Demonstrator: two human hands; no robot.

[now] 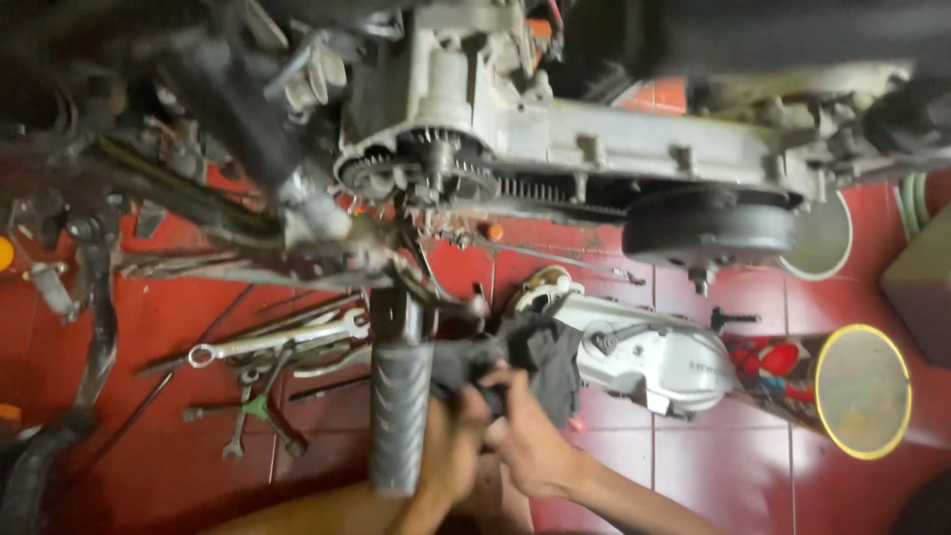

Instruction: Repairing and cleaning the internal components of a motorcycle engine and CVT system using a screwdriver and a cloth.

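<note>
- Both grips clenched on a dark rag (535,362): left hand (451,451), right hand (525,436), low centre, touching each other.
- Just left, ribbed footrest (399,416), upright.
- Right of rag, white engine cover (654,357) lying on red tiled floor (743,476).
- Further left, spanners (277,342) scattered on floor.
- Beyond, open engine (555,139) with belt and pulley (708,228).

engine (594,139): above the floor (753,476), spans the top
cover (649,357): on floor, below engine, right of rag (540,362)
wrenches (277,347): on floor, left of footpeg (401,416)
both hands (495,436): on rag, just right of footpeg
strainer (862,391): on floor, far right
</note>
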